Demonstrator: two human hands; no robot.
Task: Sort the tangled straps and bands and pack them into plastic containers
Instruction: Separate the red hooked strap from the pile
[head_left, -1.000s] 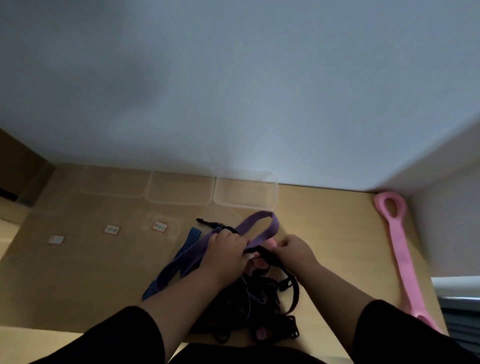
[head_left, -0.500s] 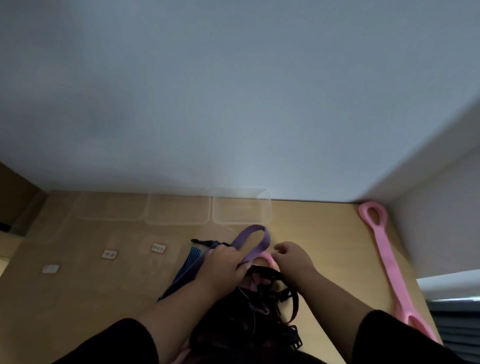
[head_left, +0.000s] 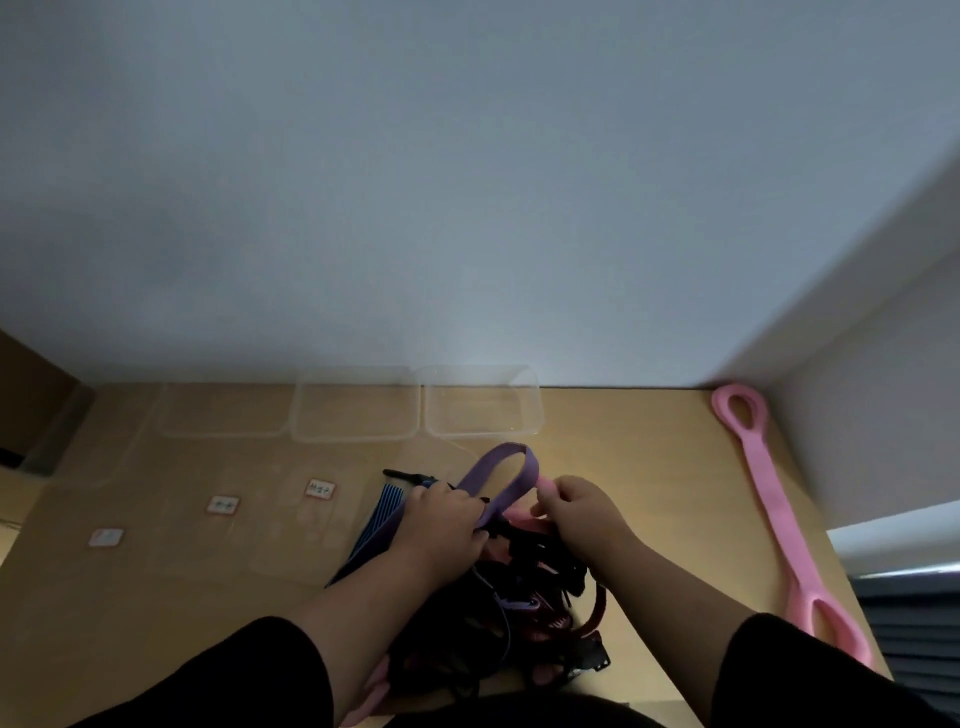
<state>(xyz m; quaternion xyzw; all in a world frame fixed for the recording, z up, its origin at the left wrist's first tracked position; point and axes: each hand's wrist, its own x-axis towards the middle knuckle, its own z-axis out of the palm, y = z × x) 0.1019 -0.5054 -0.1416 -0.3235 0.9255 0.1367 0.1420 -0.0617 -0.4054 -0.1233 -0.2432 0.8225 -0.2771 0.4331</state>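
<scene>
A tangled heap of black straps (head_left: 524, 597) with buckles lies on the wooden table (head_left: 639, 467) just in front of me. My left hand (head_left: 441, 525) grips a purple band (head_left: 498, 467) that loops up out of the heap. My right hand (head_left: 582, 512) pinches a small pink band (head_left: 544, 486) beside the purple loop. A blue striped strap (head_left: 384, 506) sticks out to the left under my left hand. Clear plastic containers (head_left: 480, 402) stand in a row against the wall.
A long pink band (head_left: 769, 499) with loop ends lies along the table's right side. Clear lids with small labels (head_left: 319, 489) lie flat on the left of the table. A wall corner closes the right side.
The camera tilted up, so the table sits lower in view. My right hand moved onto the pink band beside the purple loop. My left hand kept hold of the purple band.
</scene>
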